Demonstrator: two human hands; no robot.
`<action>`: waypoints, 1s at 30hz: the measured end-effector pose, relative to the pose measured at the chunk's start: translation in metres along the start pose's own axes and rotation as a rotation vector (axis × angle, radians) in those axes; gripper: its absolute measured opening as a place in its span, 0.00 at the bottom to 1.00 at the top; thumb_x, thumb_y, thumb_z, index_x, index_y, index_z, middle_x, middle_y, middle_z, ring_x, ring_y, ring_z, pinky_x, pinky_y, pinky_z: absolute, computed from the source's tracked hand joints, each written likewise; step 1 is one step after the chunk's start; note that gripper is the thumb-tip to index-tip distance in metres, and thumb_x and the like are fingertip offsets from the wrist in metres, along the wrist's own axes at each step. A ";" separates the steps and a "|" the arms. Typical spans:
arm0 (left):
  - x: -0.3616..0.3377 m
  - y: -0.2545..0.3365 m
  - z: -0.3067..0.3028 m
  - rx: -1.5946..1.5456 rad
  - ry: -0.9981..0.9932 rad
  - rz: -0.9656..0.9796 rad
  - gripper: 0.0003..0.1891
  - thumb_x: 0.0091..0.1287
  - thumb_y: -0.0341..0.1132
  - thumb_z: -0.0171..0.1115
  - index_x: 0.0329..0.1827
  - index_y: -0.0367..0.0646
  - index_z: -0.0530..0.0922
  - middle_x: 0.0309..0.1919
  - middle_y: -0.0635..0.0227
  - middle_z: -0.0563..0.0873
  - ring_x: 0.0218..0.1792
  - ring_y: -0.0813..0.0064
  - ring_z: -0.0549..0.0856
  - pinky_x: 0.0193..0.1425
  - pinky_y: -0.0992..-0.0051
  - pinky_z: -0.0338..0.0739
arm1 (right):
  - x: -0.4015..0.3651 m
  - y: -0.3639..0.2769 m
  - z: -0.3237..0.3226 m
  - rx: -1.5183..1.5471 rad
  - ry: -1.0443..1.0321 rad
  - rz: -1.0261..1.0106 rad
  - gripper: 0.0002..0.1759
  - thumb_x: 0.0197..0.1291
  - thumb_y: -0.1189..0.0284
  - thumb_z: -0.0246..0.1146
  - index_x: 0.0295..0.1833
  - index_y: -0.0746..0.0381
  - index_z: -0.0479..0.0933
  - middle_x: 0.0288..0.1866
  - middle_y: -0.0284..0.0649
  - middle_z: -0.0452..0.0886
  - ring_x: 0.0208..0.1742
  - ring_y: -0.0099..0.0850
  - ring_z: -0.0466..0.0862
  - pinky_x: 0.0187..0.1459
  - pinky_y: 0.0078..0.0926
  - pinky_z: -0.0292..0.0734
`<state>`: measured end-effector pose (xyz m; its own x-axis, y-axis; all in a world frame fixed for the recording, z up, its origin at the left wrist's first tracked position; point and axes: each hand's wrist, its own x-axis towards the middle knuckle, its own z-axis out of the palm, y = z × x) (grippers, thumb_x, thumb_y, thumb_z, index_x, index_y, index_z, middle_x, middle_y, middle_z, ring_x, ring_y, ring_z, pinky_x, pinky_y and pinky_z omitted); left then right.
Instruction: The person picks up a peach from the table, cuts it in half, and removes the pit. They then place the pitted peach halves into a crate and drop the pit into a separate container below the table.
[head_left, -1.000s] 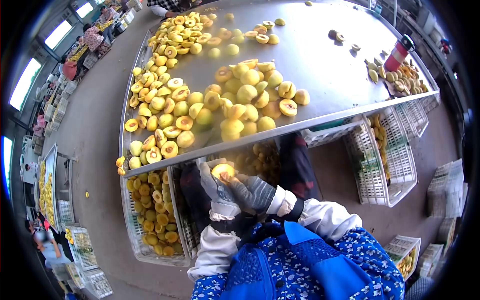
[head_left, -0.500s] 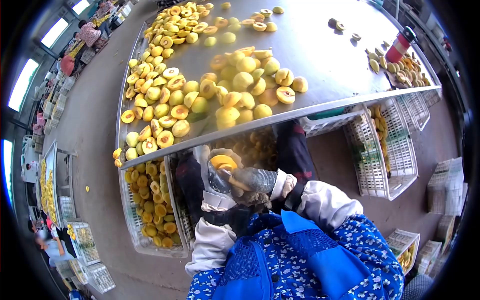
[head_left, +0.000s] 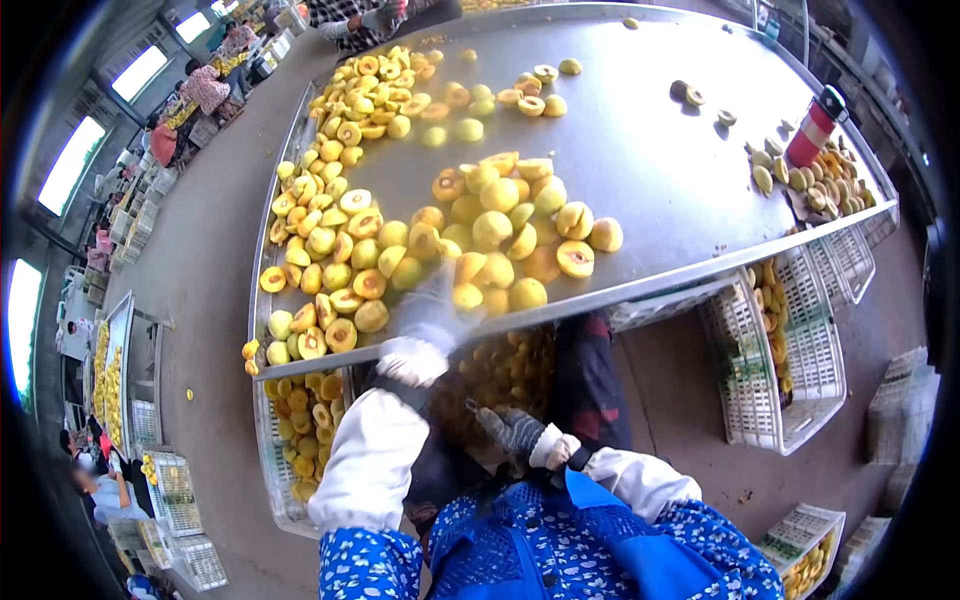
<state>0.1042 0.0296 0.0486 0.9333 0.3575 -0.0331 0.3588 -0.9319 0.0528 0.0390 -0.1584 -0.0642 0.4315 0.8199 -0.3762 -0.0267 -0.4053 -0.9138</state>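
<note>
Broadly, we stand at the near edge of a long steel table. Its left side and middle are strewn with yellow peaches, some whole and many halved with the pit hollow up. The right side lies mostly bare as far as a red flask by the right edge. Below the near edge sit white crates: one at the left holds peach halves, and a second at the right has only a few along its far wall. Our left hand, gloved, reaches up over the near edge into the front of the heap. It is smeared by motion, so we cannot tell how far it is open, and we see nothing in it. Nearest to it is one peach just inside the near edge, about midway along. Our right hand waits low beneath the table, fingers curled closed around what looks like a small tool, its thin tip poking out to the left. To do this reach well, we judge it best to take the fruit closest to the edge and not dig deeper, lest neighbours roll off. We would cup it with the palm and not pinch it, and keep the tool's tip turned away from our reaching sleeve.
</note>
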 end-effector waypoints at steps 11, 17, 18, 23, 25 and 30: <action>-0.030 -0.065 -0.002 -2.151 -0.080 -0.445 0.25 0.64 0.60 0.54 0.46 0.45 0.76 0.30 0.64 0.83 0.28 0.69 0.83 0.27 0.77 0.78 | -0.014 -0.017 -0.029 0.555 0.188 -0.099 0.11 0.69 0.69 0.53 0.49 0.63 0.77 0.38 0.27 0.78 0.37 0.15 0.73 0.35 0.14 0.71; -0.083 -0.038 -0.002 -2.163 0.109 -0.352 0.30 0.67 0.62 0.46 0.49 0.41 0.74 0.33 0.58 0.84 0.26 0.68 0.82 0.25 0.75 0.77 | -0.012 -0.084 -0.050 -0.197 0.422 -0.598 0.14 0.69 0.63 0.49 0.44 0.63 0.71 0.29 0.56 0.77 0.30 0.54 0.78 0.29 0.50 0.70; -0.084 -0.031 0.011 -2.103 0.210 -0.411 0.30 0.67 0.62 0.45 0.49 0.40 0.74 0.33 0.58 0.84 0.27 0.68 0.83 0.28 0.74 0.78 | -0.014 -0.095 -0.048 -0.240 0.413 -0.573 0.15 0.68 0.61 0.49 0.43 0.63 0.71 0.28 0.56 0.77 0.30 0.54 0.78 0.29 0.50 0.70; -0.104 -0.039 0.034 -2.238 -0.062 -0.154 0.24 0.75 0.48 0.39 0.59 0.35 0.67 0.50 0.57 0.77 0.45 0.69 0.79 0.52 0.73 0.76 | -0.014 -0.123 -0.036 -0.436 0.413 -0.501 0.19 0.67 0.55 0.51 0.37 0.61 0.71 0.23 0.55 0.76 0.27 0.55 0.77 0.28 0.51 0.69; -0.102 -0.038 0.043 -2.166 -0.003 -0.172 0.23 0.75 0.47 0.39 0.56 0.34 0.68 0.48 0.57 0.77 0.44 0.69 0.79 0.51 0.74 0.76 | -0.008 -0.118 -0.032 -0.510 0.411 -0.533 0.20 0.66 0.54 0.51 0.36 0.61 0.71 0.21 0.54 0.76 0.24 0.54 0.77 0.27 0.51 0.68; -0.099 -0.034 0.076 -1.646 0.427 -0.267 0.25 0.73 0.52 0.43 0.48 0.35 0.74 0.37 0.60 0.81 0.38 0.69 0.81 0.46 0.73 0.77 | 0.004 -0.094 -0.018 -0.568 0.396 -0.473 0.19 0.67 0.54 0.49 0.37 0.61 0.70 0.18 0.54 0.75 0.22 0.54 0.76 0.26 0.51 0.68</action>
<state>-0.0016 0.0214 -0.0261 0.6896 0.7238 0.0221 -0.1277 0.0915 0.9876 0.0595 -0.1246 0.0236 0.5703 0.7952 0.2058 0.6494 -0.2832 -0.7057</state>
